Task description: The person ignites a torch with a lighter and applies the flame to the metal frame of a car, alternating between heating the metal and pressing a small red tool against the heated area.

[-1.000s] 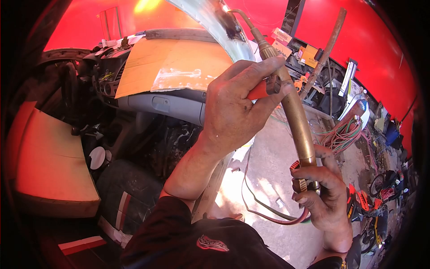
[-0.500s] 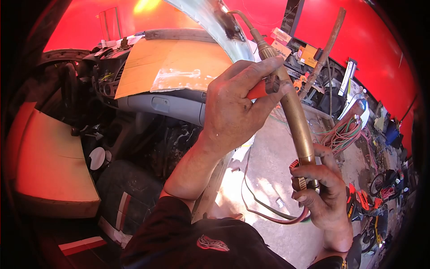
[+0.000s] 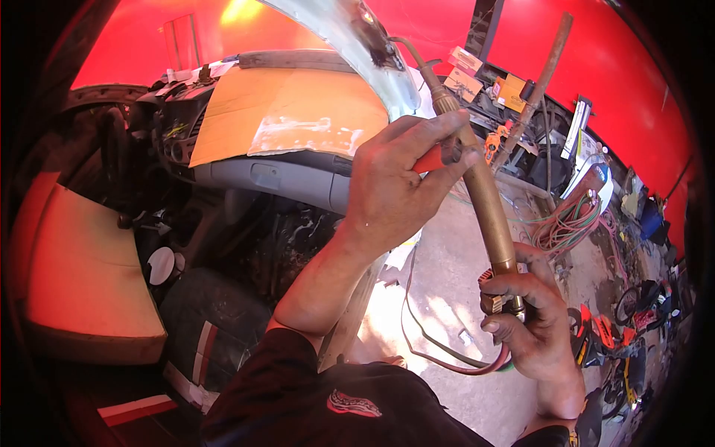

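A brass gas torch point(image 3: 488, 210) slants upward, its thin bent tip beside the scorched patch on a curved bare-metal car pillar point(image 3: 328, 31). Wrapped round the torch's lower end by the knurled valve knobs, my right hand point(image 3: 532, 320) is closed. My left hand point(image 3: 402, 179) pinches an orange object point(image 3: 429, 160) with a dark end, its fingers and thumb against the torch's upper part. What the orange object is does not show clearly. Red and green hoses point(image 3: 465, 366) run from the torch's bottom.
Orange-lit cardboard point(image 3: 298, 104) covers the dashboard above a grey glovebox. A dark car seat point(image 3: 216, 313) is at lower left. A rusty pole point(image 3: 538, 89) leans at right, near boxes point(image 3: 465, 74) and coiled hoses point(image 3: 570, 223). Red sheeting hangs behind.
The torch tip has shifted slightly down and to the right, away from the bright spot on the pillar. Both hands keep their hold.
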Demonstrator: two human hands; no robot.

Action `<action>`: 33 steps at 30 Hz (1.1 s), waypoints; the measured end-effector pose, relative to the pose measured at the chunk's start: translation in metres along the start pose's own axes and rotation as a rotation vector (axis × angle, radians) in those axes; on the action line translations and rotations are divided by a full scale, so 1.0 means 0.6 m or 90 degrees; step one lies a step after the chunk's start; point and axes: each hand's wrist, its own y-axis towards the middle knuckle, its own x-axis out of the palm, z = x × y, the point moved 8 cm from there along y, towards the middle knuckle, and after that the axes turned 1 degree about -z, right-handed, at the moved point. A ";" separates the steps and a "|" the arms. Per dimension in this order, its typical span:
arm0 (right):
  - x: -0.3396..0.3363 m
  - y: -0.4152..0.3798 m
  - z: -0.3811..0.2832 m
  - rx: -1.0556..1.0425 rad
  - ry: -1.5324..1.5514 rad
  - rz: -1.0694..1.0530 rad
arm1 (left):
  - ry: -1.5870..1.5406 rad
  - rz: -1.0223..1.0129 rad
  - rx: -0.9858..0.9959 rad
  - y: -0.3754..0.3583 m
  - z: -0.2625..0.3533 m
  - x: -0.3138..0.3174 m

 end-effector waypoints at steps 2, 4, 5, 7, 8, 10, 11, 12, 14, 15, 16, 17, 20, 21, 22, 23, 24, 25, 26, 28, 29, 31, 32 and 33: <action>-0.002 0.001 -0.003 -0.013 -0.005 -0.001 | -0.006 0.005 0.010 0.002 0.001 -0.001; -0.002 0.001 -0.004 -0.013 0.007 -0.003 | -0.014 0.012 0.018 0.004 0.003 -0.002; -0.002 0.001 -0.004 -0.007 0.021 -0.003 | -0.010 0.013 0.021 0.005 0.005 -0.003; -0.002 0.002 -0.005 -0.007 0.025 -0.007 | -0.003 0.015 0.030 0.006 0.009 -0.004; -0.003 0.003 -0.006 -0.013 0.015 -0.010 | -0.004 0.016 0.029 0.006 0.010 -0.005; -0.003 0.004 -0.008 -0.022 0.011 -0.012 | -0.007 0.017 0.028 0.006 0.010 -0.007; -0.003 0.005 -0.008 -0.024 0.018 -0.012 | -0.010 0.020 0.028 0.007 0.011 -0.008; -0.002 0.006 -0.008 -0.025 0.025 -0.011 | -0.014 0.023 0.028 0.007 0.011 -0.009; -0.001 0.007 -0.010 -0.029 0.028 -0.013 | -0.013 0.025 0.026 0.008 0.012 -0.011; 0.000 0.008 -0.010 -0.031 0.030 -0.013 | -0.008 0.025 0.024 0.007 0.013 -0.012; 0.000 0.008 -0.011 -0.032 0.028 -0.013 | -0.004 0.026 0.021 0.007 0.014 -0.013; 0.000 0.008 -0.011 -0.033 0.025 -0.013 | -0.003 0.026 0.021 0.008 0.014 -0.014; 0.000 0.009 -0.014 -0.039 0.013 -0.014 | -0.001 0.029 0.024 0.009 0.015 -0.016; 0.000 0.009 -0.015 -0.041 0.009 -0.014 | 0.001 0.031 0.026 0.009 0.016 -0.017; 0.000 0.009 -0.016 -0.040 0.005 -0.016 | 0.002 0.033 0.029 0.009 0.017 -0.017; 0.000 0.009 -0.017 -0.040 0.001 -0.017 | 0.001 0.032 0.031 0.009 0.018 -0.018; 0.000 0.009 -0.018 -0.039 0.002 -0.017 | 0.000 0.032 0.032 0.010 0.018 -0.018; 0.000 0.009 -0.018 -0.039 0.003 -0.017 | -0.001 0.031 0.034 0.010 0.019 -0.019; 0.001 0.009 -0.018 -0.039 0.008 -0.015 | -0.002 0.031 0.035 0.010 0.018 -0.019; 0.002 0.009 -0.018 -0.035 0.019 -0.013 | -0.002 0.032 0.038 0.010 0.017 -0.019; 0.002 0.009 -0.018 -0.031 0.026 -0.013 | 0.000 0.032 0.038 0.010 0.018 -0.020; 0.003 0.008 -0.019 -0.035 0.020 -0.015 | 0.004 0.032 0.037 0.010 0.020 -0.020; 0.002 0.009 -0.021 -0.042 0.008 -0.017 | 0.002 0.032 0.037 0.010 0.020 -0.020; 0.002 0.009 -0.021 -0.043 0.002 -0.019 | 0.000 0.032 0.037 0.010 0.020 -0.020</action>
